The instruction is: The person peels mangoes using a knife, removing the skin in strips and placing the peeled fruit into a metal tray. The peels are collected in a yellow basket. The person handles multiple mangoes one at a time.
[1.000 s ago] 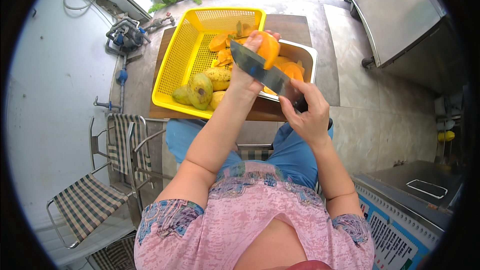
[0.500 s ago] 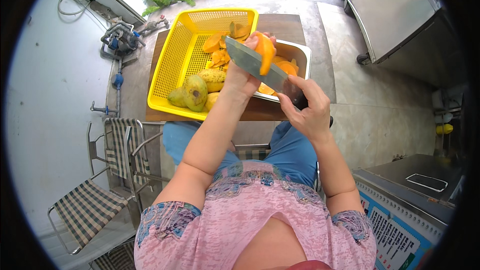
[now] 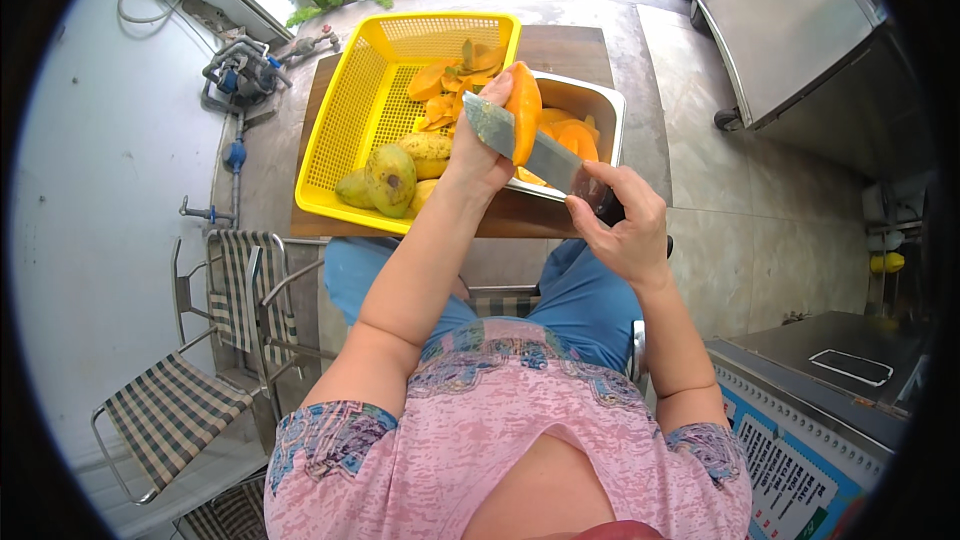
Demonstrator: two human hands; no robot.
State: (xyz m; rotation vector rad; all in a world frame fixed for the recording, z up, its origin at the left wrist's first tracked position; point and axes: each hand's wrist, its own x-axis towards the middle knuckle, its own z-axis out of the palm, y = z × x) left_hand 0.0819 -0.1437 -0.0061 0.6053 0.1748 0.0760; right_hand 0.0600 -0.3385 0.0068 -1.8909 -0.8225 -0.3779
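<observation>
My left hand is closed around a peeled orange mango and holds it up over the seam between two containers. In my right hand is a broad-bladed knife with a dark handle. Its blade slants up to the left, against the mango's lower part. Under my hands stands a yellow perforated basket holding orange peels and several whole yellow-green mangoes. Right of it, a metal tray contains orange mango pieces, partly hidden by the knife and hand.
Both containers rest on a low wooden table in front of my knees. Folding chairs with checked fabric stand at left, near wall pipes. A wheeled steel cabinet is at far right, a metal counter at near right.
The mango has turned more upright in my left hand. The knife and my right hand have shifted slightly right and down, and the blade's tip now lies lower.
</observation>
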